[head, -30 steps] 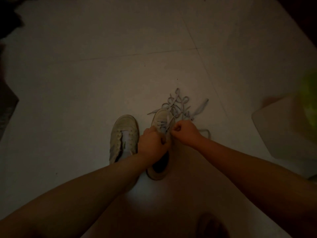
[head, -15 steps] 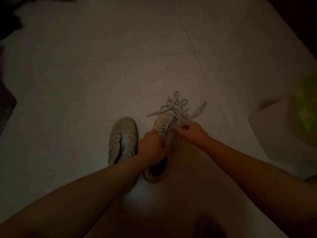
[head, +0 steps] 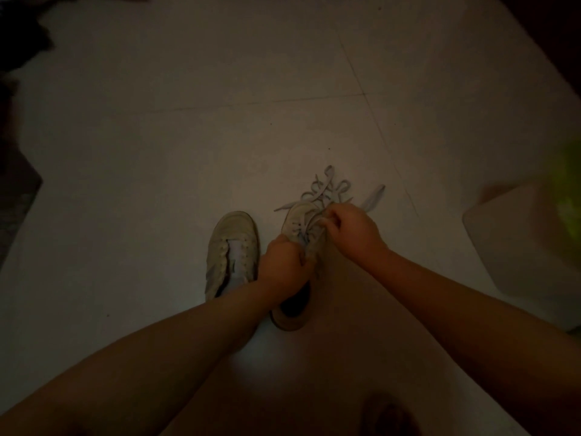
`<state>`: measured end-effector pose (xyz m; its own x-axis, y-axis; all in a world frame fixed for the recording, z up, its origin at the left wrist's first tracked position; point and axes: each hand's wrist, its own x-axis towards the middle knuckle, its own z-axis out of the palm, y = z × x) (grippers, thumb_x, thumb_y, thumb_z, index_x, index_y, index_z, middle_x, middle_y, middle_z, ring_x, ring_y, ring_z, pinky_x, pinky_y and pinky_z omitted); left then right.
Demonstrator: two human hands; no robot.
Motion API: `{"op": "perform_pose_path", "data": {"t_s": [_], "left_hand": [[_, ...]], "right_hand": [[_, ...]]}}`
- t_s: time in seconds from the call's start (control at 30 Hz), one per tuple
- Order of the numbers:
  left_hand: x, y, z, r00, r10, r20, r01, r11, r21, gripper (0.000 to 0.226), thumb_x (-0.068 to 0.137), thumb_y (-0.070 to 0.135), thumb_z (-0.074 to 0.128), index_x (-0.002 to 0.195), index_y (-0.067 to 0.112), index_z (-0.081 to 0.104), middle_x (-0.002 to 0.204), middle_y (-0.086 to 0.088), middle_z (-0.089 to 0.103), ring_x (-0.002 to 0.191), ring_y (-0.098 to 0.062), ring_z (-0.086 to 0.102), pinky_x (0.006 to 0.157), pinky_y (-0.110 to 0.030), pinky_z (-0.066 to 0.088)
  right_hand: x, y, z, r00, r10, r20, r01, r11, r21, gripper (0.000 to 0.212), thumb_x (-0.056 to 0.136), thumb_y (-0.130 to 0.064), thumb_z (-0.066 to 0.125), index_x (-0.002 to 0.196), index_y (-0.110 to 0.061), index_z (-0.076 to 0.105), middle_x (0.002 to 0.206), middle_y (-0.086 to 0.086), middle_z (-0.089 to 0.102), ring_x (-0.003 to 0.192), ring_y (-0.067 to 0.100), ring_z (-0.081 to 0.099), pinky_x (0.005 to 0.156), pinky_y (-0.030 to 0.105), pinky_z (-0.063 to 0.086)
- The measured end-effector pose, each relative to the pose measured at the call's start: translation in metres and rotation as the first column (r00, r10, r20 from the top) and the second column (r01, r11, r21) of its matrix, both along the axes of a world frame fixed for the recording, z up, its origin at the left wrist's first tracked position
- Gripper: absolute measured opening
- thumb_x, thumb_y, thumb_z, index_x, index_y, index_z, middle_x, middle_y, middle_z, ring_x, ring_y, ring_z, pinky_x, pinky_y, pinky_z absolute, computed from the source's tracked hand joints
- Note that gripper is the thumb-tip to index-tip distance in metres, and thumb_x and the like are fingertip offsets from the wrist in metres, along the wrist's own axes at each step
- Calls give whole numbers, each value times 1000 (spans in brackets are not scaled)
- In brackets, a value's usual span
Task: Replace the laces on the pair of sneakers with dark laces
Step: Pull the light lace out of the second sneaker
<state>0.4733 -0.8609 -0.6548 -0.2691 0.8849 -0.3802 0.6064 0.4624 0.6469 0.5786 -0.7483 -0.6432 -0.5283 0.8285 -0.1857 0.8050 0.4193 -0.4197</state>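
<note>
Hands (head: pixel 287 265) (head: pixel 352 229) curled on sneaker (head: pixel 300 228), lace (head: pixel 327 190); grip details murky, dim light.

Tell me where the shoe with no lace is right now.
In the head view, the unlaced shoe stands on the floor left of the shoe the hands are working on, beside the left hand.

You won't find any readable text here: no labels, brands or numbers legible on either sneaker (head: pixel 232 247); lighting may be too dim to show any.
</note>
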Motion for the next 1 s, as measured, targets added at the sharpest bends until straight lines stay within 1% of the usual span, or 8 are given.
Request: {"op": "perform_pose_path", "data": {"t_s": [0.17, 0.3, 0.43, 0.53, 0.7, 0.8, 0.9, 1.0], "left_hand": [[-4, -1, -6, 1000, 4, 25, -4, 1000, 6, 43, 87, 27, 60, 53, 24, 34, 72, 1, 34, 88, -25, 51, 66, -28, 35], [-3, -1, -5, 1000, 2, 31, -3, 1000, 19, 44, 87, 26, 60, 52, 24, 33, 75, -3, 38, 89, -26, 52, 70, -30, 39], [-3, -3, -3, 1000, 2, 14, -2, 1000, 15, 42, 89, 31, 59, 55, 23, 35, 86, -7, 42, 87, -26, 51, 74, -35, 45], [-4, -4, -1, 1000, -6, 6, 6, 1000, 7, 41, 89, 33, 58, 56, 22, 36, 90, -7, 43, 87, -26, 52, 76, -36, 46], [-1, -2, -1, 1000, -9, -11, 9, 1000, 4, 41, 89, 34, 58, 56, 24, 34, 89, -5, 41, 88, -27, 51, 74, -35, 44], [-1, -1, -1, 1000, 0, -14, 0, 1000, 5, 40, 88, 32, 58, 56, 25, 35, 89, -5, 41, 88, -26, 52, 72, -35, 43], [0, -2, -2, 1000, -1, -26, 0, 1000, -7, 37, 88, 29, 58, 59, 18, 39, 95, -11, 47, 91, -27, 52, 74, -35, 43], [-1, -2, -2, 1000, -3, -29, 3, 1000, -10, 33, 88, 29, 60, 64, 15, 42, 94, -12, 47, 91, -28, 52, 74, -34, 43]], "right_hand": [[-3, -17, -12, 928, -364, -84, 255, 782, -568, 22, 86, -21, 67, 98, -3, 63, 75, 5, 60, 83, 24, 61, 81, 39, 53], [-5, -16, -13, 919, -381, -102, 280, 812, -512, 17, 86, -14, 64, 70, -16, 61, 83, 12, 62, 87, 29, 63, 83, 44, 53], [-6, -4, -4, 971, -220, -96, 189, 948, -254, 12, 89, -12, 58, 87, -3, 67, 88, 17, 66, 83, 24, 59, 70, 25, 42], [1, 25, 6, 938, -320, -134, 307, 946, -109, 10, 89, -17, 57, 79, -17, 59, 83, 6, 62, 82, 21, 58, 74, 32, 46], [7, 7, -5, 910, -411, -53, 346, 824, -449, 28, 81, -35, 69, 78, -8, 63, 69, 7, 57, 69, 20, 56, 61, 28, 44], [7, -10, -6, 916, -400, -20, 296, 709, -641, 42, 84, -35, 67, 92, 6, 65, 83, 25, 60, 75, 22, 58, 57, 25, 43], [1, -13, -7, 917, -398, -32, 283, 705, -650, 29, 88, -17, 63, 97, 11, 64, 90, 26, 62, 79, 23, 56, 57, 25, 44], [-6, -13, -8, 945, -327, -6, 273, 799, -536, 18, 84, -5, 59, 67, -8, 63, 75, 12, 59, 74, 23, 55, 61, 27, 43]]}}
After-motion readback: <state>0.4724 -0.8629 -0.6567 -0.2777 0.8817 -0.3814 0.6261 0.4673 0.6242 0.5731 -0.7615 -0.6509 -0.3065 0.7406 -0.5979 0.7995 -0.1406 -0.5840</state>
